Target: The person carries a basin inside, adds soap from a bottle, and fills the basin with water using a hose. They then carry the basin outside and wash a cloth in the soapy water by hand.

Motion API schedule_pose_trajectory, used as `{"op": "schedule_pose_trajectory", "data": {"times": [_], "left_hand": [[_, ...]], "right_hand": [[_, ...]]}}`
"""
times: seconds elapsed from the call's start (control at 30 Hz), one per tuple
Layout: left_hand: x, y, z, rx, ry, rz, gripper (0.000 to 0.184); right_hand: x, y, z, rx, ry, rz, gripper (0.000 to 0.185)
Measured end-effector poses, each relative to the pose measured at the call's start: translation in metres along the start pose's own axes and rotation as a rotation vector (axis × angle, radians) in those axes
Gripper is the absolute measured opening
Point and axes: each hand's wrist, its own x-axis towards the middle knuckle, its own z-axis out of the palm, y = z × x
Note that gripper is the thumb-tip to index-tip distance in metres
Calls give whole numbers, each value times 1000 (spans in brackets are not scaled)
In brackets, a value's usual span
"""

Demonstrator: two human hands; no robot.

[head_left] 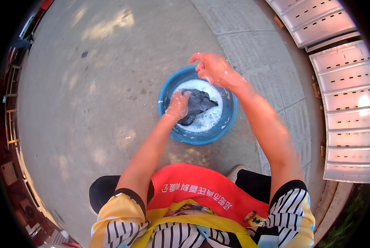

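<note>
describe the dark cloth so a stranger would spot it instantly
On the grey pavement sits a round blue basin with white suds. The dark cloth lies there, crumpled, the left hand on it, standing out against pale foam.

Foam [209, 120] hides the floor of the basin [193, 139] and perhaps some of the dark cloth [198, 101]. The left hand's [178, 105] fingertips are hard to make out. The apron [189, 182] covers most of a shoe [234, 173].
</note>
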Motion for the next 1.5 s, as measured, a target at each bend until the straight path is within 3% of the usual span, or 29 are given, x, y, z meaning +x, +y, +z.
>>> {"op": "schedule_pose_trajectory", "data": {"times": [0.07, 0.13, 0.17, 0.27, 0.3, 0.4, 0.47, 0.53, 0.6, 0.63, 0.73, 0.8, 0.9, 1.0, 1.1, 1.2, 1.3, 1.43, 1.47, 1.5], "left_hand": [[0, 4, -4, 99, -188, 71, 58], [3, 14, -32, 214, -441, 149, 60], [12, -8, -17, 276, -435, 296, 57], [-5, 30, -89, 359, -702, 231, 55], [-14, 28, -99, 290, -630, 287, 52], [-14, 21, -104, 331, -640, 275, 57], [-27, 21, -94, 302, -572, 270, 60], [-33, 17, -80, 281, -521, 331, 62], [-38, 8, -62, 272, -490, 440, 65], [-43, 15, -71, 268, -469, 425, 58], [-28, 0, -67, 274, -475, 433, 50], [-29, -6, -68, 247, -419, 462, 44], [-34, -3, -68, 220, -403, 472, 41], [-37, -2, -69, 218, -428, 498, 39], [-37, 0, -67, 311, -469, 499, 39], [-37, 5, -77, 345, -479, 465, 38], [-43, -1, -78, 290, -439, 473, 37], [-42, -7, -77, 337, -450, 465, 38], [-42, -7, -76, 340, -457, 457, 37], [-41, -7, -77, 344, -463, 447, 37]], "right_hand": [[3, -3, -12, -153, -240, -118, 34], [7, -7, -16, -207, -252, -1, 28], [9, -10, -18, -234, -259, 54, 25], [6, -19, -28, 104, -71, 1, 24], [6, -26, -31, 252, -35, 156, 24], [11, -8, -25, 313, 56, 76, 26], [-1, 4, -11, 133, 47, -188, 28], [-11, 4, -10, -16, 46, -260, 30], [-17, -1, -18, -116, 56, -153, 32], [-19, -10, -28, -132, 113, -139, 27], [-36, -49, -70, 322, 173, -185, 18], [-52, -74, -86, 456, 275, -308, 14], [-70, -101, -105, 379, 323, -413, 16], [-66, -91, -109, 465, 162, -441, 19], [-45, -57, -74, 201, -51, -165, 21], [-37, -48, -59, -464, -13, -80, 25], [-48, -70, -85, 228, 193, -211, 24], [-76, -110, -113, 416, 359, -561, 21], [-83, -112, -120, 338, 302, -568, 42], [-87, -116, -126, 287, 267, -644, 46]]}}
